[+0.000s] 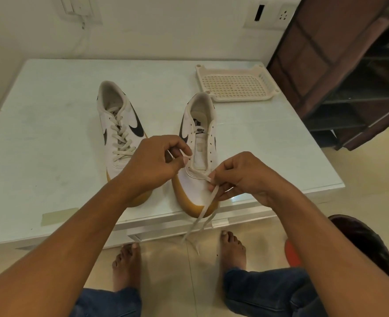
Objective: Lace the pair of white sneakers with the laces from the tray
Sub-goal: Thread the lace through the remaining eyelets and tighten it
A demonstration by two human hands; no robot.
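midway through the job, the second sneaker (200, 143), white with a dark swoosh and tan sole, is being started at its lowest eyelets near the front edge of the table (51, 133), beside the laced sneaker (120, 133). one end of the flat off-white lace (203, 210) is pinched by the left hand (152, 161) at the eyelet row on that side; the other length is pinched by the right hand (241, 177) and hangs past the table edge. next, the ends are judged to need evening, then crossing upward.
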